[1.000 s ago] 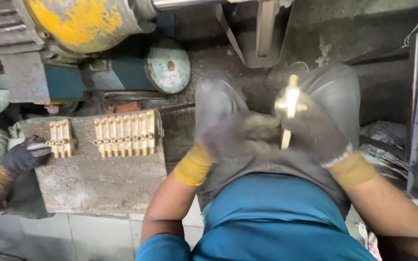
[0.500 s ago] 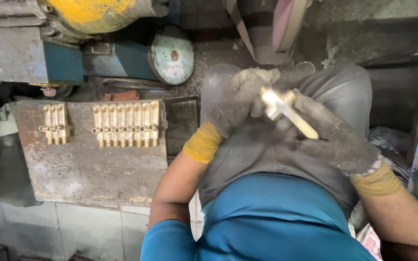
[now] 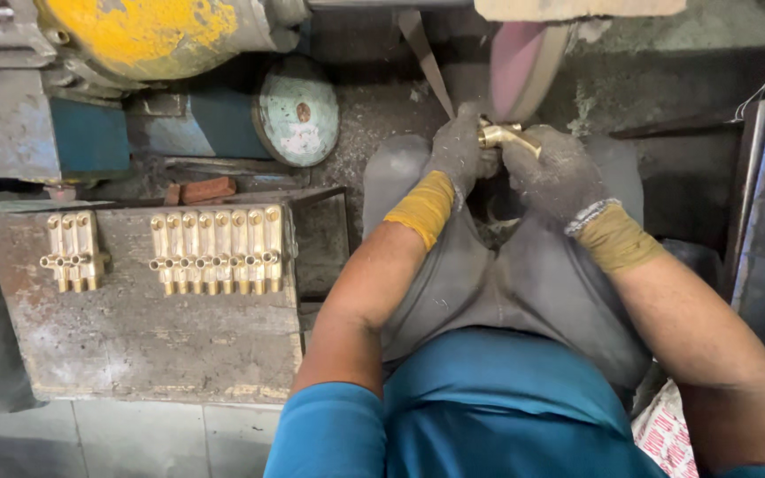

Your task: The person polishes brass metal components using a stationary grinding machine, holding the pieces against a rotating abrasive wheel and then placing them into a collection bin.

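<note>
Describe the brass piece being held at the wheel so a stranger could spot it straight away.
Find the pinkish wheel at the top, right of the yellow motor housing. Just under its lower edge, the gloved left hand and right hand grip one brass fitting. Unlike the brass fittings in rows on the metal tray at left, it is alone and off the tray.

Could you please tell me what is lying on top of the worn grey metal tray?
On the worn grey metal tray lie two rows of small brass fittings: three on the left, eight beside them. Their undersides are hidden.

Brass fittings (image 3: pixel 214 250) rowed on worn slab (image 3: pixel 135 345), yellow motor (image 3: pixel 152 31), perhaps disc cover (image 3: pixel 297 111)
</note>
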